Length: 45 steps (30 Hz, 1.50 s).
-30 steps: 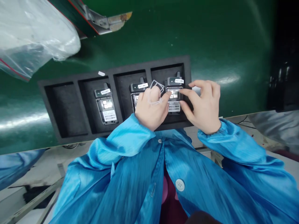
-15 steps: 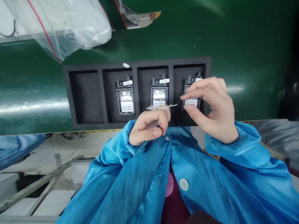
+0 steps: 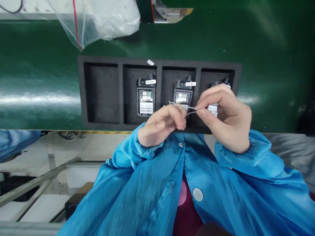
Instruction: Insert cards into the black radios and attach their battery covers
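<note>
A thin white string (image 3: 191, 108) runs between my two hands above the black foam tray (image 3: 120, 95). My right hand (image 3: 226, 118) pinches its end between thumb and fingertips. The string passes over the curled fingers of my left hand (image 3: 163, 126), which is closed around part of it; its far fingers are hidden. Behind the hands, three black handheld devices with stub antennas and open backs lie in the tray's compartments: the left device (image 3: 146, 101), the middle device (image 3: 183, 93), partly covered by string and fingers, and the right device (image 3: 213, 109), mostly behind my right hand.
The leftmost compartment (image 3: 103, 95) holds no device. A small white label piece (image 3: 150, 62) lies on the tray's back rim. On the green tabletop (image 3: 268, 82), a clear plastic bag (image 3: 110, 23) lies at the back left, near a metal bracket (image 3: 176, 14).
My right hand, apart from the string before, now pinches it and the string is drawn out between the hands. The view has shifted, so the tray appears farther right.
</note>
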Available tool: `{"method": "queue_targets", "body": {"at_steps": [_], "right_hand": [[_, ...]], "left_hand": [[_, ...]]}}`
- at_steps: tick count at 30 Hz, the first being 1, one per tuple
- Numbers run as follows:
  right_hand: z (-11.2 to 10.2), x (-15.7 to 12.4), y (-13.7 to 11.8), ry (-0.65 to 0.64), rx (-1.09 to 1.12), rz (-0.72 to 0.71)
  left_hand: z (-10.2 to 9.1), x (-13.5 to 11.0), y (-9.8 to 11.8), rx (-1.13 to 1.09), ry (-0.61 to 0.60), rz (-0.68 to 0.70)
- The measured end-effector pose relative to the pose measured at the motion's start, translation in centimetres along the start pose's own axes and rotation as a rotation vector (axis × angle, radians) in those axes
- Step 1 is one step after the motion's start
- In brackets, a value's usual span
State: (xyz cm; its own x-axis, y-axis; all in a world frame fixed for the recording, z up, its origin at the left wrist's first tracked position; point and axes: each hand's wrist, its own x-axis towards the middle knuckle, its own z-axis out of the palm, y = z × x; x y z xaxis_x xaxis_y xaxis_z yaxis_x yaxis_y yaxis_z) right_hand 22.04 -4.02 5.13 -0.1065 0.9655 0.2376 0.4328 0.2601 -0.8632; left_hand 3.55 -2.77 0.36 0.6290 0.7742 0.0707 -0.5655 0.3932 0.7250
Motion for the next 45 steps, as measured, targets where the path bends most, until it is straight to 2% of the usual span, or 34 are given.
{"method": "queue_targets", "body": {"at_steps": [2,5,8,11,14,16,19,22,24,29,32,39,42,45], "right_hand": [[-0.1,0.1,-0.4,0.011,-0.091,-0.052],[-0.5,0.4,-0.9,-0.012,-0.238,-0.104],[-1.0,0.9,-1.2,-0.085,-0.343,-0.085],[-1.1,1.5,-0.3,-0.205,-0.443,-0.024],[-0.3,2.4,2.1,-0.274,-0.527,0.019],[0.5,2.8,3.9,-0.273,-0.578,0.035],[1.3,3.1,5.6,-0.254,-0.653,0.054],[1.3,3.1,5.8,-0.256,-0.712,0.057],[1.2,3.0,5.5,-0.262,-0.726,0.052],[1.0,3.0,5.4,-0.252,-0.746,0.046],[1.0,3.0,5.5,-0.269,-0.783,0.064],[1.2,2.9,5.6,-0.264,-0.794,0.058],[0.8,2.5,5.3,-0.214,-0.736,0.06],[0.3,1.5,5.0,-0.191,-0.693,0.002]], "left_hand": [[-0.3,-0.3,0.1,0.096,0.085,-0.059],[-1.1,-0.5,0.2,0.231,0.133,-0.081],[-2.1,-0.5,0.6,0.267,0.168,-0.016],[-2.8,-0.5,1.4,0.314,0.265,0.067],[-3.3,-0.7,2.3,0.578,0.337,0.167],[-3.6,-0.7,2.6,0.895,0.296,0.201],[-4.0,-0.6,2.4,1.345,0.144,0.21],[-4.1,-0.3,1.6,1.665,0.036,0.192],[-4.0,-0.2,1.2,1.792,0.006,0.15],[-3.4,0.1,1.0,1.948,-0.036,0.002],[-3.2,0.2,1.1,1.981,-0.059,-0.038],[-3.0,0.1,1.0,1.994,-0.06,-0.075],[-2.9,0.1,0.9,1.997,-0.055,-0.063],[-2.9,0.1,0.9,2.003,-0.054,-0.05]]}}
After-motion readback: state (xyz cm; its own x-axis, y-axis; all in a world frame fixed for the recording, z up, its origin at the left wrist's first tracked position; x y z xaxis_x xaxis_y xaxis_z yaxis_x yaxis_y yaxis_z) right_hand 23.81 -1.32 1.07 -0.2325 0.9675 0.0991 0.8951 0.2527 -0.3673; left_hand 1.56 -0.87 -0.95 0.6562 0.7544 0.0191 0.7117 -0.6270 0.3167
